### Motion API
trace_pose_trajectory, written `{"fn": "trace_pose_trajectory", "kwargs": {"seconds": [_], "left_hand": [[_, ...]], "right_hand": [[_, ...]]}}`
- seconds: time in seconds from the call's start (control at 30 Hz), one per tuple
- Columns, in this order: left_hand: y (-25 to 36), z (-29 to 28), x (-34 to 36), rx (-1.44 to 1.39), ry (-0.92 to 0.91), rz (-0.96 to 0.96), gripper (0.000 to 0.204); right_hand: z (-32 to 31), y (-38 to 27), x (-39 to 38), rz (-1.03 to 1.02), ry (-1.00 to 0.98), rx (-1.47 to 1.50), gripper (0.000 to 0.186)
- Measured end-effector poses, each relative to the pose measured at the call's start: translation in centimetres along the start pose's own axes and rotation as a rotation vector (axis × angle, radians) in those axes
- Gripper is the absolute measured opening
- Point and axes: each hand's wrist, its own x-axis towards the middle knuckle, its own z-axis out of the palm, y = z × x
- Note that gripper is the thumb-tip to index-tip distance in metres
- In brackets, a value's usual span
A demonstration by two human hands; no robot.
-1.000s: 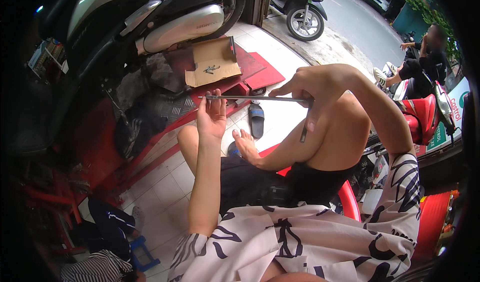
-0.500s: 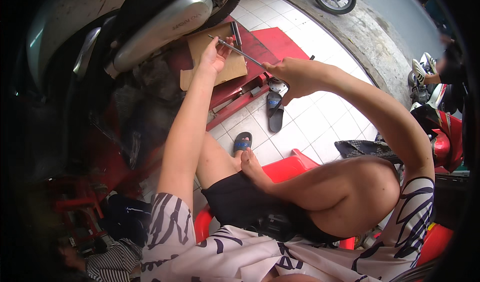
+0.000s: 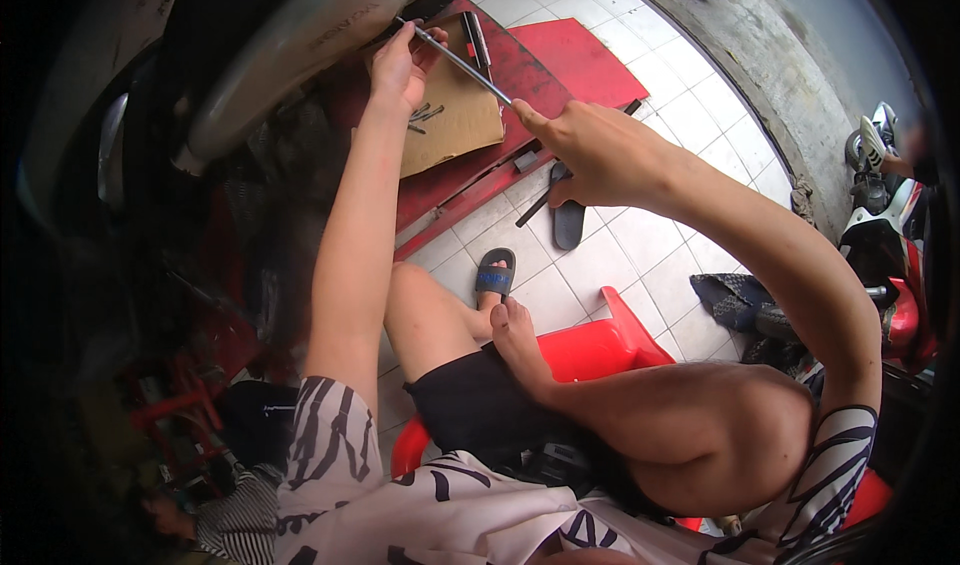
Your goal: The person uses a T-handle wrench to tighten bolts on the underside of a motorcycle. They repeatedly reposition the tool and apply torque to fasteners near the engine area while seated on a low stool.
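Observation:
My left hand (image 3: 398, 70) pinches the far end of a slim steel T-handle tool (image 3: 462, 63) near its tip, with thumb and fingertips closed. That tip is near the silver cover (image 3: 290, 55) of a motorbike; whether they touch I cannot tell. My right hand (image 3: 600, 155) is wrapped around the tool's handle end, index finger along the shaft and a dark crossbar (image 3: 532, 211) poking out below. Behind the shaft, an opened cardboard box (image 3: 455, 140) holds several small dark bolts (image 3: 425, 117) on the red lift platform (image 3: 540, 93).
I sit on a red plastic chair (image 3: 600, 350). Black sandals (image 3: 495, 270) are on the tiled floor (image 3: 640, 250). A co-worker in stripes (image 3: 235, 515) is at lower left. At the right are another person's foot (image 3: 872, 145) and a red-and-white motorbike (image 3: 900, 305).
Both hands have moved forward and up-left with the tool, whose shaft has gone from level to slanting up toward the motorbike. The view has shifted, showing more of my legs and chair.

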Motion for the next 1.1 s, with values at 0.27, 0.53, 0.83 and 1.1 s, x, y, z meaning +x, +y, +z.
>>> {"fn": "trace_pose_trajectory", "kwargs": {"seconds": [0.27,0.53,0.83,1.1], "left_hand": [[0.5,0.2,0.7,0.053,0.020,-0.061,0.017],[0.8,-0.1,0.9,0.081,0.054,-0.071,0.019],[1.0,0.3,0.4,0.073,0.026,-0.060,0.018],[1.5,-0.1,0.9,-0.015,0.044,-0.073,0.020]], "right_hand": [[-0.6,-1.7,0.0,0.020,-0.008,-0.009,0.085],[-0.4,-2.0,0.2,-0.068,0.102,0.013,0.080],[-0.8,-2.5,-0.6,-0.046,0.069,0.017,0.070],[-1.1,-2.3,0.5,-0.106,0.125,0.027,0.058]]}}
